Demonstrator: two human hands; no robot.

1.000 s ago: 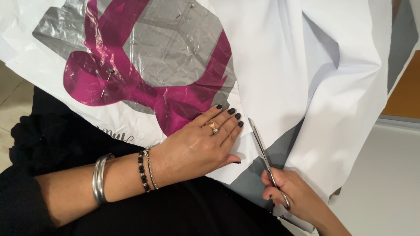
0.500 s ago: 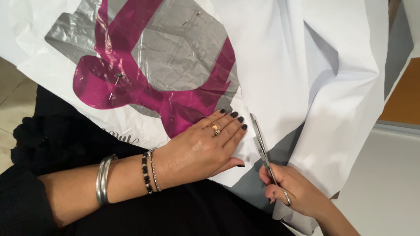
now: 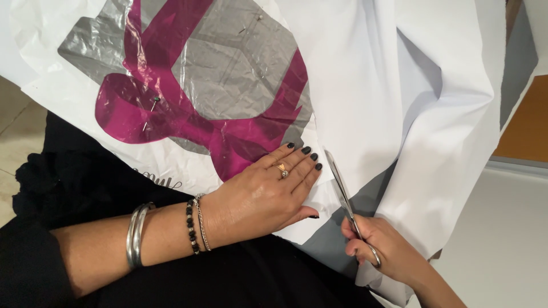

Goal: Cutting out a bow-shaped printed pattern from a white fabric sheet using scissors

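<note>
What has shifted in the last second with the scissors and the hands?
Little changed: the right hand keeps its grip on the scissors, blades along the white sheet, perhaps slightly further in. The left hand stays pressed flat on the sheet beside the magenta and grey print.

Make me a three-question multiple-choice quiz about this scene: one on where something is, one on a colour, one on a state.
1. Where does the left hand rest?
A. flat on the white sheet
B. on the floor
C. in the air

2. What colour is the curved shape printed over the grey patch?
A. green
B. magenta
C. yellow

3. What is the right hand doing?
A. lying empty
B. holding a cup
C. gripping scissors

Answers: 1 A, palm down beside the blades; 2 B, deep pink print; 3 C, fingers through the handle loops.
</note>
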